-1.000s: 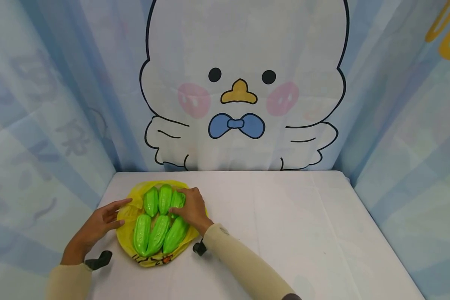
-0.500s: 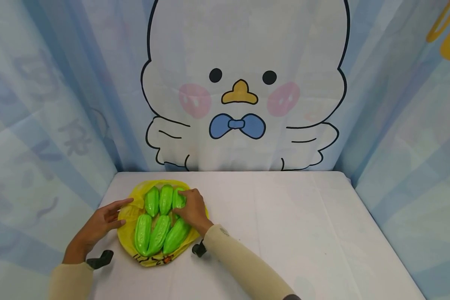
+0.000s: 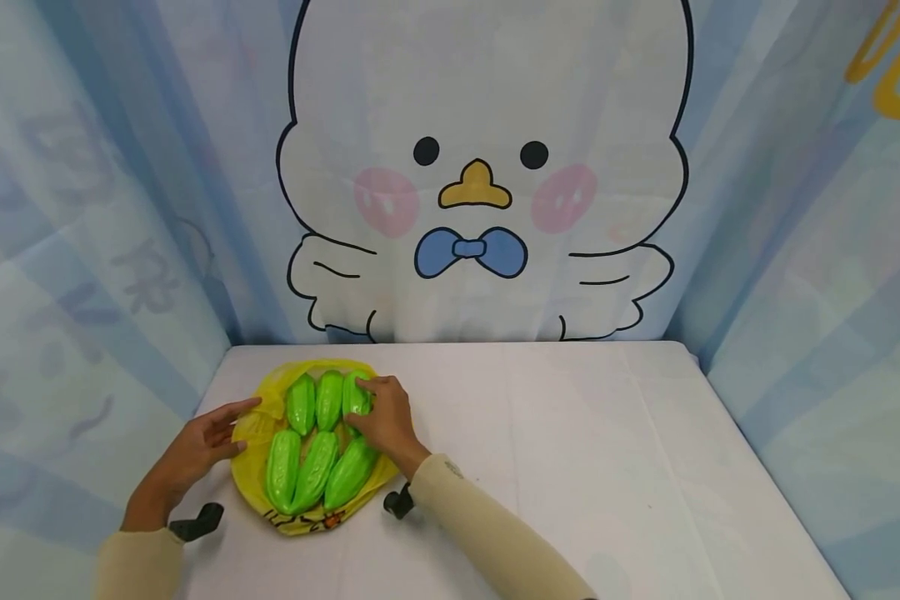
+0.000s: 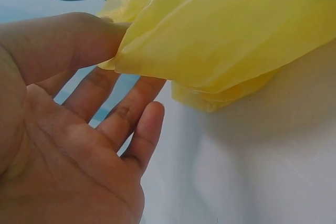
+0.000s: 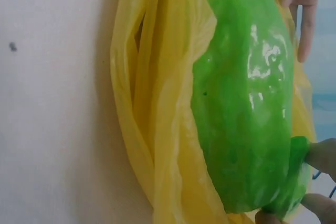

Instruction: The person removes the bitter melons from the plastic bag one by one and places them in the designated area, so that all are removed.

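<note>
Several glossy green cucumber-like pieces (image 3: 283, 471) lie in two rows inside a yellow plastic bag (image 3: 251, 479) with its mouth spread wide. The right hand (image 3: 388, 419) pinches the upper right green piece (image 3: 356, 398) between thumb and fingers; the right wrist view shows fingertips at that piece (image 5: 295, 182), behind a larger green one (image 5: 244, 93). At the bag's left edge is the left hand (image 3: 187, 458), thumb and fingers spread apart. In the left wrist view this hand (image 4: 79, 119) has its thumb and fingers at the yellow plastic (image 4: 210, 35), the other fingers loosely extended.
A white-covered table (image 3: 570, 467) extends to the right of the bag. Behind it hangs a curtain (image 3: 480, 100) printed with a cartoon bird, and light blue curtains (image 3: 832, 333) stand at both sides. Dark devices (image 3: 198, 522) are strapped at both wrists.
The upper right green piece has straightened slightly beside its neighbour under the right hand. The left hand has stayed at the bag's edge.
</note>
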A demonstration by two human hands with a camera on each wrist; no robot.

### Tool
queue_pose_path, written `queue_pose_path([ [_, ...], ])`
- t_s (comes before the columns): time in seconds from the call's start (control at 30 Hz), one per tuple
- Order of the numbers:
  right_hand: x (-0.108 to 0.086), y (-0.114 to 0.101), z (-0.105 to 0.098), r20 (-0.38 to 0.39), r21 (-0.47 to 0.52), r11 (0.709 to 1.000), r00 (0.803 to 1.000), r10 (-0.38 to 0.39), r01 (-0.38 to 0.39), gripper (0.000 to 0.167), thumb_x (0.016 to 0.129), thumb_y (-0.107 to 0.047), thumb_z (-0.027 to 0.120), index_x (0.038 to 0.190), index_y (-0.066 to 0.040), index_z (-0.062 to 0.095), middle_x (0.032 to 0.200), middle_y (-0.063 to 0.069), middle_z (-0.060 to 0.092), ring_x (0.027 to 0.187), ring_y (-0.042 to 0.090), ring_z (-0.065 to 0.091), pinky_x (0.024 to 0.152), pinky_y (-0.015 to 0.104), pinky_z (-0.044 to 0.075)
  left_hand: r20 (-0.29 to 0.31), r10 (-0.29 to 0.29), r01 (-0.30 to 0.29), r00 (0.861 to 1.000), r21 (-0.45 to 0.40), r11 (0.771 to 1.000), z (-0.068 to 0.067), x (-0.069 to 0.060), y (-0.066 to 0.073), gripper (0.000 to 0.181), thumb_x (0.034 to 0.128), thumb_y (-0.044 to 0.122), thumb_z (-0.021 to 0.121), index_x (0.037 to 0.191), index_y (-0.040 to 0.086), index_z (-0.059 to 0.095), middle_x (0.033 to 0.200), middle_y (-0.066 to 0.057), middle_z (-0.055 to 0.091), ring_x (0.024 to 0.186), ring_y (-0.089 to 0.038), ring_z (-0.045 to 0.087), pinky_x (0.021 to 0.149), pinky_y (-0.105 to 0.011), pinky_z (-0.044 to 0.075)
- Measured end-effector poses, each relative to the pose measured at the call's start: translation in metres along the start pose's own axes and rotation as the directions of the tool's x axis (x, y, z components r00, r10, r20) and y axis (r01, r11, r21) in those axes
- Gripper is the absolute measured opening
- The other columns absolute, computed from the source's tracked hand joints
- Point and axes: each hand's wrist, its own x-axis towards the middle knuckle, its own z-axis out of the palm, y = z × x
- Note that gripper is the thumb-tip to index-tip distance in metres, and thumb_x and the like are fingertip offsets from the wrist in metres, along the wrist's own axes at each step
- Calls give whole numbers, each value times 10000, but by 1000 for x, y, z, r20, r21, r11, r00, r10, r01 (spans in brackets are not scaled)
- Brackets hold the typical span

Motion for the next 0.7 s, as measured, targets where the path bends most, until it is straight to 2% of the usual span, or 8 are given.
queue_pose_path([
  [0.2, -2, -2, -6, -2, 14, 1000, 1000, -2, 2, 595, 885, -161, 882, 1442, -128, 677, 1413, 135, 590, 1349, 308, 576, 1127, 434, 515, -12, 34, -34, 999, 2, 999, 0, -2, 1, 650, 1050, 168, 678, 1622, 21, 407, 1674, -96, 409, 1263, 237, 401, 970, -3, 352],
  [0.4, -6, -3, -10, 7, 18, 1000, 1000, -2, 2, 595, 895, -185, 875, 1451, -133, 669, 1422, 124, 593, 1354, 288, 578, 1138, 420, 509, -19, 45, -45, 999, 2, 999, 0, -2, -1, 658, 1040, 161, 690, 1615, 4, 411, 1636, 1, 450, 1263, 239, 404, 972, -2, 357],
  [0.57, -7, -4, -14, -16, 37, 999, 1000, -2, 2, 591, 892, -173, 876, 1446, -137, 673, 1436, 122, 597, 1363, 280, 580, 1146, 409, 504, -13, 39, -39, 999, 2, 999, -1, -2, -2, 664, 1039, 160, 691, 1620, 9, 405, 1664, -76, 423, 1259, 242, 402, 971, -3, 360],
  [0.63, -8, -5, -17, -23, 58, 998, 1000, 2, 0, 587, 895, -169, 872, 1447, -138, 673, 1439, 120, 596, 1360, 275, 582, 1140, 400, 509, -10, 33, -33, 999, 5, 999, -1, -2, -2, 670, 1041, 168, 690, 1624, 13, 399, 1684, -145, 392, 1256, 247, 394, 971, -3, 359],
  [0.7, -9, -5, -20, -32, 86, 996, 999, 5, -3, 584, 896, -169, 869, 1446, -137, 674, 1434, 116, 595, 1347, 271, 589, 1120, 390, 527, -10, 31, -31, 999, 5, 1000, -1, -3, -1, 669, 1043, 180, 689, 1623, 13, 401, 1675, -104, 404, 1253, 256, 393, 971, 0, 356],
])
